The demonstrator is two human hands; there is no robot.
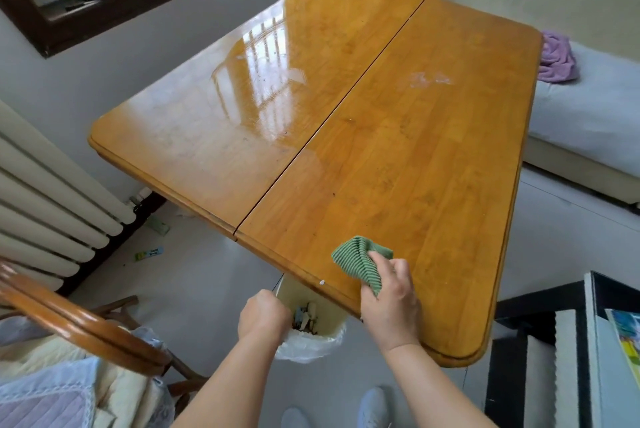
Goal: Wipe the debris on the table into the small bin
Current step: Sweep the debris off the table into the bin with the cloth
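Down at the near edge of the wooden table (398, 136), the right hand (389, 303) has its fingers curled tight around a bunched green ribbed cloth (360, 263), pressing it flat on the tabletop just inside the rim. The left hand (265, 316) is closed in a fist on the rim of the small bin (330, 330), which sits below the table edge, partly tucked under it and directly beneath the cloth. A clear plastic liner (304, 349) folds over the bin's lip, and bits of debris (306, 316) already lie inside. One small white speck (321, 282) sits on the table's edge moulding, just left of the cloth. Farther up the top, a pale whitish smear (429, 79) shows on the right leaf, well apart from the hands, and window light glares off the left leaf. A wooden chair back (79, 320) curves in at lower left, and a radiator (45, 205) stands against the wall beside the table.
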